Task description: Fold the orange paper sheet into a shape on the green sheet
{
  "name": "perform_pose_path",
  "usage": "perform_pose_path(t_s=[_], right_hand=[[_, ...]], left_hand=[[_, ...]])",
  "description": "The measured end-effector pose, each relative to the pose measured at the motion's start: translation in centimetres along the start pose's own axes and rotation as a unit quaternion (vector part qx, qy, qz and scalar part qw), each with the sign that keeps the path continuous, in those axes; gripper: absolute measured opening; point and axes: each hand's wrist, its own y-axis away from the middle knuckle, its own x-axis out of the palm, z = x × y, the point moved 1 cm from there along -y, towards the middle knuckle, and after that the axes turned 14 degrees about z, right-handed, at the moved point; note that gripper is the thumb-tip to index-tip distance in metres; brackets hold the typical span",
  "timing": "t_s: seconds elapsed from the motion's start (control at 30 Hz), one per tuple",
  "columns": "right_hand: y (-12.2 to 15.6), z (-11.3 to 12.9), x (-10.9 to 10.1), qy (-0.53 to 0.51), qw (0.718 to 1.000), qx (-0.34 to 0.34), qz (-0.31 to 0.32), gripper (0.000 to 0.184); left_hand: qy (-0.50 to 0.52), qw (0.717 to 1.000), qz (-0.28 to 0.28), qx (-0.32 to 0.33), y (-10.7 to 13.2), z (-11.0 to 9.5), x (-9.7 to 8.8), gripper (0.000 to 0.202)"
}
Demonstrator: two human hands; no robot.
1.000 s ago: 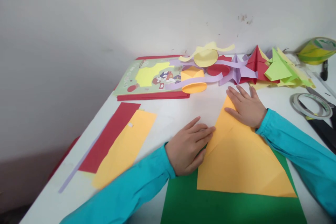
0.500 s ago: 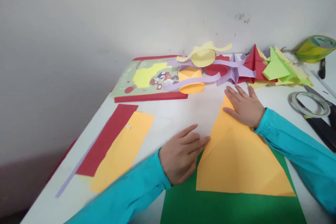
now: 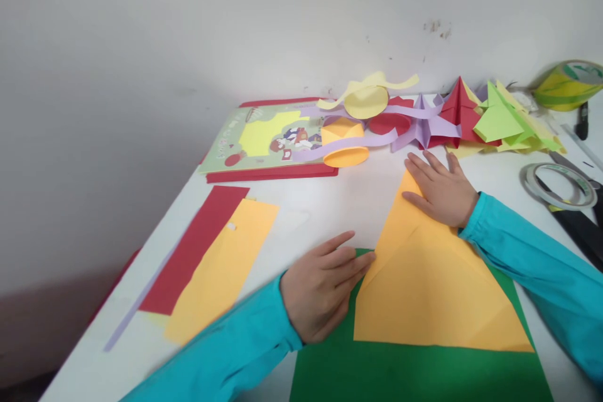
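On the white table (image 3: 339, 201), the orange paper (image 3: 433, 289) lay partly over the green paper (image 3: 419, 374), its narrow end up under the right hand (image 3: 440, 188) & past the green sheet's far edge. The step was prob. pressing its slanted folds flat. Doing it well meant, imo, pinning the narrow end w/ the right palm, then running one fingertip along the left edge w/ even pressure, slow enough that the layers didn't skid or wrinkle; best to check edges lined up 1st.

Pose: right hand lay palm-down, fingers a bit spread & pointing away, thumb out to the side, gripping nothing. Left hand (image 3: 320, 292) came in low from the left, some fingers bent, one reaching to the paper's left edge w/ its tip, another lifted; no grasp there either. Left thumb's exact pos. was hard to tell.
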Motion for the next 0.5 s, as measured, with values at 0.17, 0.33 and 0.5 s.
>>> perform_pose_path(t_s=[0.17, 0.33, 0.5], right_hand=[[0.0, -0.1, 0.1, -0.002, 1.000, -0.004, -0.010, 0.065], [0.0, -0.1, 0.0, -0.003, 1.000, -0.001, -0.006, 0.065], [0.0, -0.1, 0.2, 0.007, 1.000, 0.001, -0.009, 0.065]], left_hand=[[0.020, 1.000, -0.008, 0.011, 0.4, 0.0, 0.1, 0.051], [0.034, 0.999, -0.017, 0.015, 0.9, -0.1, 0.4, 0.053], [0.034, 0.998, -0.040, 0.023, 1.3, -0.2, 0.7, 0.048]])
